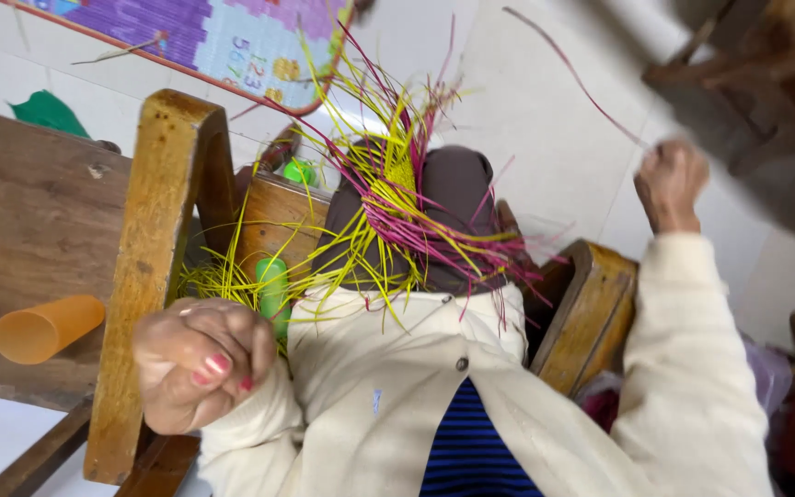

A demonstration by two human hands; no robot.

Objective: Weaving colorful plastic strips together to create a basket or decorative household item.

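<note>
Flanking woven strips [397, 198] — wooden frame [154, 267], orange cup [46, 328]

light: soft daylight, evenly bright | shadows: falling faint | blur: right hand [672, 184] smearing in motion, top-right corner going soft | glare: none

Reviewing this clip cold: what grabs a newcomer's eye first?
The spiky bundle of yellow and magenta strips at centre, resting on the person's lap. The right hand, raised at upper right, pulls one magenta strand out long, while the left hand is clenched at lower left near an orange cup.
</note>
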